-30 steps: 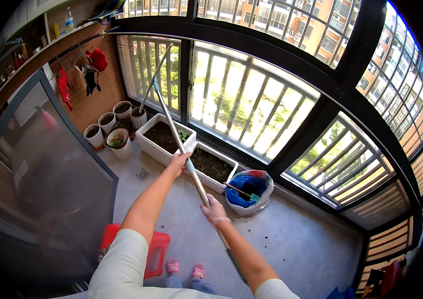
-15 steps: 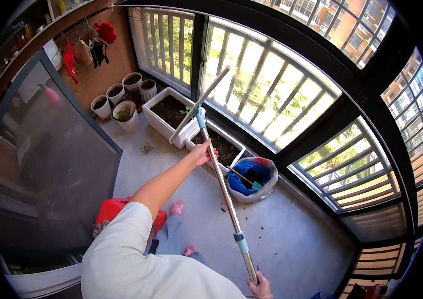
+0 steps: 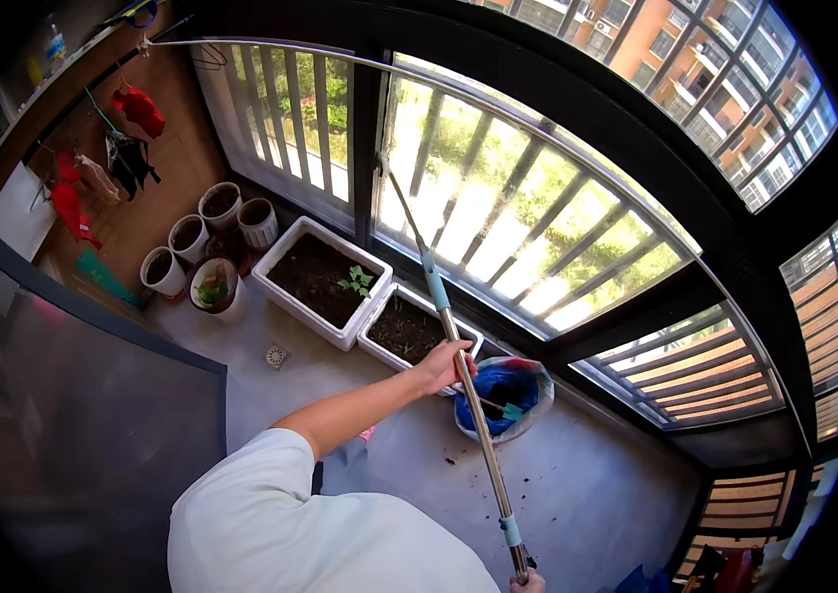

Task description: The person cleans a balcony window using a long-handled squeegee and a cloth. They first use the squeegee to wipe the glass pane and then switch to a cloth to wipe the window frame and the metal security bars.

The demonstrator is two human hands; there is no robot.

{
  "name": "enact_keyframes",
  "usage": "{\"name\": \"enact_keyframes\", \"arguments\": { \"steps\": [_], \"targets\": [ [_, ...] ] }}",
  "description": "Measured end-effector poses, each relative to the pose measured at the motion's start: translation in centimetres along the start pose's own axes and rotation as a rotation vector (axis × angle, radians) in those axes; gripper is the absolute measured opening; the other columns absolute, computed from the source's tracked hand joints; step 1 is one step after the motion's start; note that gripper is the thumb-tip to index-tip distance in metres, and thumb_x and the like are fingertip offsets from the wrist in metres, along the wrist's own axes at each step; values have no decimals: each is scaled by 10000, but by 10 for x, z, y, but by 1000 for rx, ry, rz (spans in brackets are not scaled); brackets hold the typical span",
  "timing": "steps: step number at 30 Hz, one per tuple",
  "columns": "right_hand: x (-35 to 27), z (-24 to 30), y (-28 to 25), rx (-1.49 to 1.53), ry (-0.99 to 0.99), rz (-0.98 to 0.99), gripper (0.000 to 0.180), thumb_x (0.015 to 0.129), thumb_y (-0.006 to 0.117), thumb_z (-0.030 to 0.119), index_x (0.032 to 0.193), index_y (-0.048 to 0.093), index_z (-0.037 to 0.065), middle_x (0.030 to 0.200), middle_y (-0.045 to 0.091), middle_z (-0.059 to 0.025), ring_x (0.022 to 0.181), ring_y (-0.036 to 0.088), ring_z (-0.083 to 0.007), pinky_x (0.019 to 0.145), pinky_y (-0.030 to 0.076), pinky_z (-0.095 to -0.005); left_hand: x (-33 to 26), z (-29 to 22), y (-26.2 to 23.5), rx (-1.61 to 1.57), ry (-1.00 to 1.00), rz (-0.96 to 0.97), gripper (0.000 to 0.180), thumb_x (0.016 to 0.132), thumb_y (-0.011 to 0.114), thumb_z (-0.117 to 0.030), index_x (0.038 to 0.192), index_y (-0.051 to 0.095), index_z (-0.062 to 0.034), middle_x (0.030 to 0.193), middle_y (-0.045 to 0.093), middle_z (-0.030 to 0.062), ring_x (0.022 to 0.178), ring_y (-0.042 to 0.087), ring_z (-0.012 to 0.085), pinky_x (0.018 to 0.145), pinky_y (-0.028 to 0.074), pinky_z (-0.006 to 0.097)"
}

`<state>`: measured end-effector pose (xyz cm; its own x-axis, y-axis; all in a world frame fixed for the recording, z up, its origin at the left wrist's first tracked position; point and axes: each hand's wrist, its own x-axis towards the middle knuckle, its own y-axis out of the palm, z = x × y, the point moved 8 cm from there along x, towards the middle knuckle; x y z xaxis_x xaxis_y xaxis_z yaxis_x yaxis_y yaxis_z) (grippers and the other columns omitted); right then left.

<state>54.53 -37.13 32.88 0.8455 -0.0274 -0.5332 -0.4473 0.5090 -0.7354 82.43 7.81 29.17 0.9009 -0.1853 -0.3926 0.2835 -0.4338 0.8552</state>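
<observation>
My left hand (image 3: 443,367) is wrapped round the middle of a long silver telescopic pole with pale blue fittings. The pole belongs to a window squeegee (image 3: 481,435). At the lower edge my right hand (image 3: 529,582) is closed round the pole's bottom end and is partly cut off by the frame. The squeegee's narrow head (image 3: 401,198) shows nearly edge-on in front of the large window (image 3: 468,148). Whether its blade touches the glass, I cannot tell.
Two white planters (image 3: 291,309) with soil stand below the window, beside several small pots (image 3: 220,205). A lined bucket (image 3: 540,395) holds a small trowel (image 3: 510,412). On the left stands a grey-framed screen door (image 3: 93,415). Red and black clothes (image 3: 127,163) hang at the upper left.
The squeegee head has swung from above the planters up to the window, turning nearly edge-on. Both hands keep their hold; my left hand has moved right and lower. The view has shifted.
</observation>
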Motion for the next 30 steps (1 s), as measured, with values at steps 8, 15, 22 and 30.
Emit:
{"name": "enact_keyframes", "arguments": {
  "steps": [8, 15, 22, 30],
  "targets": [
    [1, -110, 2, 34, 361, 12, 111, 761, 558, -8, 855, 545, 50, 714, 540, -71, 581, 538, -171, 420, 441, -320, 6, -21, 60, -106, -97, 124, 288, 877, 499, -282, 648, 429, -122, 539, 436, 17, 559, 488, 167, 665, 444, 349],
    [30, 140, -7, 206, 141, 429, 295, 748, 632, 199, 970, 547, 24, 669, 549, -177, 589, 537, -337, 567, 432, -379, 22, -46, 28, -334, -106, 89, 287, 841, 512, -246, 603, 441, -103, 542, 446, 19, 489, 425, 132, 558, 397, 280],
    [48, 261, -24, -227, -140, 154, 372, 776, 612, 180, 1096, 491, 34, 748, 591, -191, 667, 575, -358, 613, 446, -382, 58, -98, -58, -178, 132, -428, 211, 902, 464, -285, 829, 372, -109, 592, 372, 26, 464, 366, 136, 432, 362, 292],
    [87, 367, -40, 94, -1, 331, 606, 805, 602, 161, 1331, 308, 94, 743, 571, -108, 657, 559, -189, 652, 456, -312, 131, -193, -43, -304, 235, -264, 253, 917, 451, -309, 793, 367, -105, 574, 344, -2, 429, 340, 101, 410, 345, 256]
  ]
}}
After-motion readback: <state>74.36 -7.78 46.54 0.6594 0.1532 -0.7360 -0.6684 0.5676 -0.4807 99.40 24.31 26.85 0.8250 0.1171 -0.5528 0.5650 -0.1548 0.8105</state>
